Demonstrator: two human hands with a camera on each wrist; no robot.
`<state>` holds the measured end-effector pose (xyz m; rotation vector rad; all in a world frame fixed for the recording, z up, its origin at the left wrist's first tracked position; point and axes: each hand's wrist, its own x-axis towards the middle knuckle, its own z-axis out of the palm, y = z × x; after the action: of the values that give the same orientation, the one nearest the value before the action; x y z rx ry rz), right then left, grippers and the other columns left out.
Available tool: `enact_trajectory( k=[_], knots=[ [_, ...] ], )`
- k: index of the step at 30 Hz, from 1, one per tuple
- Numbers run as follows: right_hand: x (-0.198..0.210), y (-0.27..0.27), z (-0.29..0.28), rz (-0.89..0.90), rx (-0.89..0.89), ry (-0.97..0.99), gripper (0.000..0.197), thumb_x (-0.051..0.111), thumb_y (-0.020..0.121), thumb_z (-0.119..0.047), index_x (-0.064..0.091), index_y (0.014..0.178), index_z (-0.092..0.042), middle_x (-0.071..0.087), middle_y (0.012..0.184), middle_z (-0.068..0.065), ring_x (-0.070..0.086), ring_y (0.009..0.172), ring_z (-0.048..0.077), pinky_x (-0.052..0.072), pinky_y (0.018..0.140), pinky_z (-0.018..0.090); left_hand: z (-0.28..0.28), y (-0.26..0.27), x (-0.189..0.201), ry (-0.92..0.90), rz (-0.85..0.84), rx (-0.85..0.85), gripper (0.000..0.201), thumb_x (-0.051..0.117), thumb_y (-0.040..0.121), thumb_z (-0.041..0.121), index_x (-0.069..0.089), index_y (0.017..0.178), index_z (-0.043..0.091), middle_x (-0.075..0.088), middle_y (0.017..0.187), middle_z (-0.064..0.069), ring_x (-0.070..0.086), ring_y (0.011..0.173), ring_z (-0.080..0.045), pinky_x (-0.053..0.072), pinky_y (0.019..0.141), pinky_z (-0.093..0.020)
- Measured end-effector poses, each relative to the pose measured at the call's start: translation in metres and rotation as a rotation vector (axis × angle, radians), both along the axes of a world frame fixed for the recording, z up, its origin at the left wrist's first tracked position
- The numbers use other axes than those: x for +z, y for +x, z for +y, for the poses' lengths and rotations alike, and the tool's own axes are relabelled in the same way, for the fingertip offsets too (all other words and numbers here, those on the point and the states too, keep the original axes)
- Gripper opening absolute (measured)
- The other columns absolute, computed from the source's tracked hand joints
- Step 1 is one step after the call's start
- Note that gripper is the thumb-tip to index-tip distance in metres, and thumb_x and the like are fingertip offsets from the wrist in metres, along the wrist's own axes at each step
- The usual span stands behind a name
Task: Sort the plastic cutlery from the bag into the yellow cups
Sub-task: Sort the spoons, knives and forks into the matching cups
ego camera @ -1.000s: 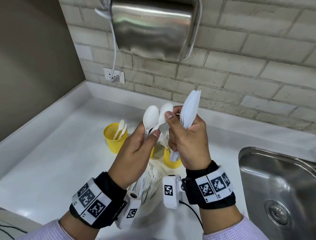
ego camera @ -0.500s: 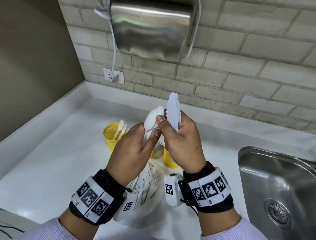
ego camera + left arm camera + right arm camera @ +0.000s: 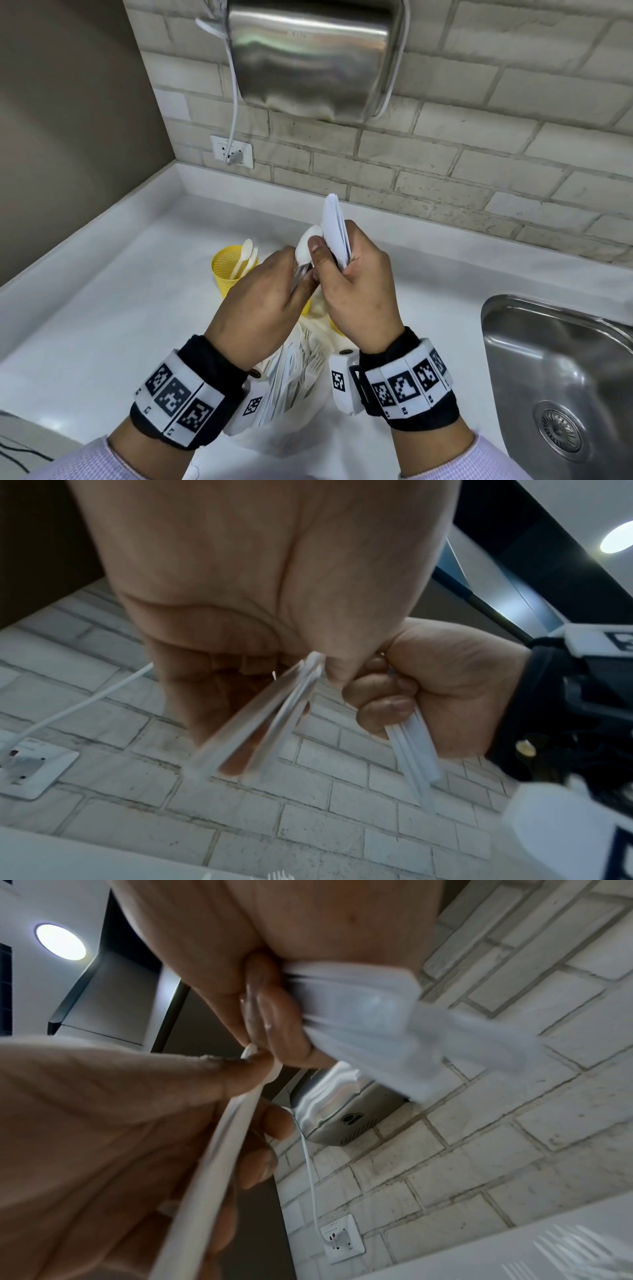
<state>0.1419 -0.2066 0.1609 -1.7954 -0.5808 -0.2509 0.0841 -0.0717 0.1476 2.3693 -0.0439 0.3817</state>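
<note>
My left hand [image 3: 301, 277] grips the handles of two white plastic spoons [image 3: 306, 241], their bowls pointing up. My right hand [image 3: 329, 255] holds a bunch of white plastic knives [image 3: 334, 226] upright, pressed against the spoons, with the thumb lying over the spoon bowls. In the left wrist view the spoon handles [image 3: 274, 718] and knife handles [image 3: 414, 756] stick out below the fists. A yellow cup [image 3: 226, 270] with spoons in it stands to the left. Two more yellow cups [image 3: 337, 327] are mostly hidden behind my hands. The clear bag of cutlery [image 3: 298, 377] lies under my wrists.
A steel sink [image 3: 548, 359] is set into the white counter [image 3: 102, 325] at the right. A steel hand dryer [image 3: 315, 58] hangs on the brick wall, its cable running to a socket [image 3: 231, 150]. A brown wall closes the left side.
My right hand has brought the knives left and down against the spoons. Both hands have closed together and dropped slightly; the spoon bowls are now partly covered by my right thumb.
</note>
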Motion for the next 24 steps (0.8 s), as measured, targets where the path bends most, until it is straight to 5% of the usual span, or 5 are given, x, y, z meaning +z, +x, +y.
enact_trajectory(
  k=[5,8,13,19,24],
  knots=[
    [-0.005,0.001,0.002,-0.033,0.046,-0.072,0.009,0.061,0.1,-0.026,0.055,0.093,-0.025,0.054,0.065,-0.019,0.054,0.061,0.009,0.04,0.057,0.02,0.009,0.0,0.009,-0.107,-0.079,0.152,0.018,0.065,0.09,0.035,0.059,0.106,0.032,0.07,0.082,0.016,0.069,0.066,-0.001,0.055,0.066,-0.033],
    [-0.009,0.001,0.004,-0.043,0.096,-0.132,0.007,0.059,0.1,-0.03,0.058,0.104,-0.024,0.056,0.069,-0.017,0.056,0.064,0.008,0.042,0.059,0.022,0.012,0.002,0.011,-0.223,-0.09,0.159,0.02,0.076,0.087,0.015,0.068,0.103,0.024,0.072,0.086,0.017,0.072,0.071,0.0,0.056,0.063,-0.023],
    [-0.013,0.01,-0.001,0.012,0.068,0.034,0.012,0.066,0.098,-0.024,0.06,0.108,-0.02,0.063,0.081,-0.011,0.056,0.064,0.007,0.047,0.061,0.027,0.032,0.006,0.008,-0.278,-0.04,0.171,0.043,0.083,0.085,0.019,0.062,0.119,0.035,0.073,0.087,0.01,0.074,0.067,-0.003,0.061,0.071,-0.035],
    [-0.016,0.029,-0.021,0.497,0.051,0.501,0.027,0.058,0.105,-0.021,0.05,0.08,-0.017,0.028,0.052,-0.006,0.024,0.039,0.011,0.023,0.046,0.019,0.089,0.017,0.013,-0.188,-0.116,0.286,0.066,0.08,0.087,0.018,0.046,0.137,0.044,0.072,0.088,0.003,0.075,0.066,-0.008,0.061,0.082,-0.041],
    [-0.018,0.034,-0.029,0.629,0.051,0.642,0.042,0.053,0.107,-0.024,0.039,0.068,-0.02,0.018,0.056,-0.002,0.018,0.038,0.011,0.02,0.04,0.017,0.116,0.032,0.007,-0.113,-0.143,0.322,0.053,0.076,0.091,0.02,0.049,0.133,0.038,0.071,0.089,-0.001,0.075,0.065,-0.011,0.061,0.076,-0.035]
  ],
)
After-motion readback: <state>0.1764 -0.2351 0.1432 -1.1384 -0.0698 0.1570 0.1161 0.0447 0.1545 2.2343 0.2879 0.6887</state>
